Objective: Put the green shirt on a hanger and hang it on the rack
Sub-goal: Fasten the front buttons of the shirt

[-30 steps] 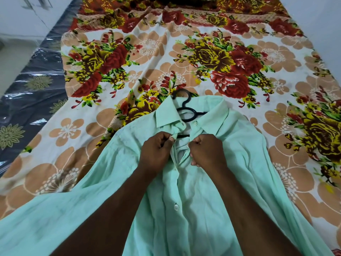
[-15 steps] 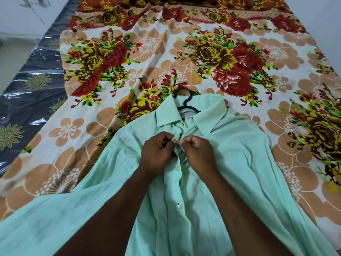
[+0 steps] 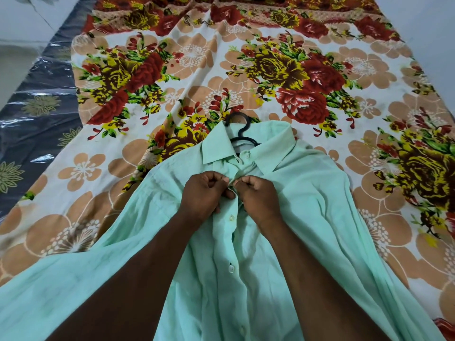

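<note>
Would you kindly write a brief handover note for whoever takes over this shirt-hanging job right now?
Left hand: pinches the placket of the green shirt just below the collar.
Right hand: pinches the opposite placket edge, meeting the left.
Black hanger: inside the shirt, hook poking from the collar; shirt lies on the floral bedsheet.
Done: hanger inserted.
Left: probably finish that button, lift by the hook, hang on the rack, which is out of view.

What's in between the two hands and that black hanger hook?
The head view shows the collar and top button of the green shirt there, between the hanger hook and the left hand and right hand pinching its front.
</note>
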